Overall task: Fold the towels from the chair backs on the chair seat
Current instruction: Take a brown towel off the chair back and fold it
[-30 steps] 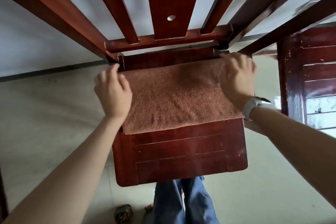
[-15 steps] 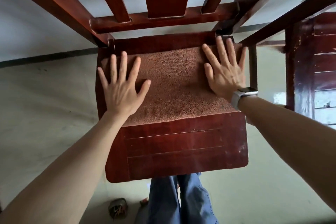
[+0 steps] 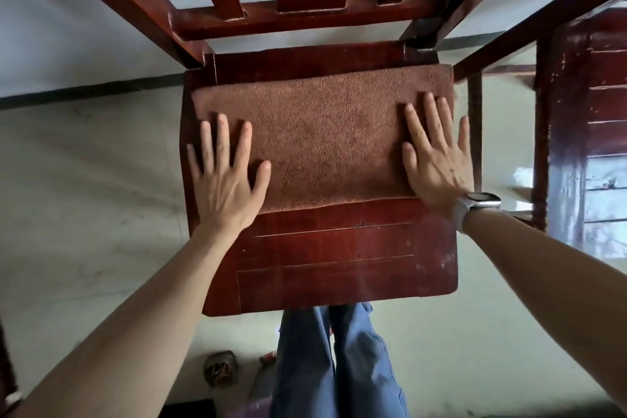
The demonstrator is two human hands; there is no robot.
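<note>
A: Item one, surface. Chair seat [image 3: 339,258], dark red-brown lacquered wood with grooved panel lines and pale scuffs near its right front corner. Chair back [image 3: 305,13] rises behind it: vertical slats into a cross rail, the centre slat pierced by a round hole.

B: Item two, the task's thing?

A: Towel [image 3: 322,139], rust-brown terry, folded to a flat rectangle. It lies across the rear half of the seat, reaching both side edges; the front half of the seat is bare wood.

B: Hands?

A: Left hand [image 3: 225,173], palm down on the towel's left end, fingers spread apart and flat, gripping nothing. Right hand [image 3: 437,153], likewise flat on the right end, fingers extended and slightly apart. A watch [image 3: 475,205] with a pale band sits on the right wrist.

B: Room?

A: Pale floor [image 3: 84,197], lightly marked; light wall with a dark baseboard strip. A second piece of red lacquered furniture [image 3: 590,112] stands at right. Blue trousers [image 3: 325,360] show below the seat's front edge.

B: Writing, labels?

A: None legible; the watch face is unreadable.
</note>
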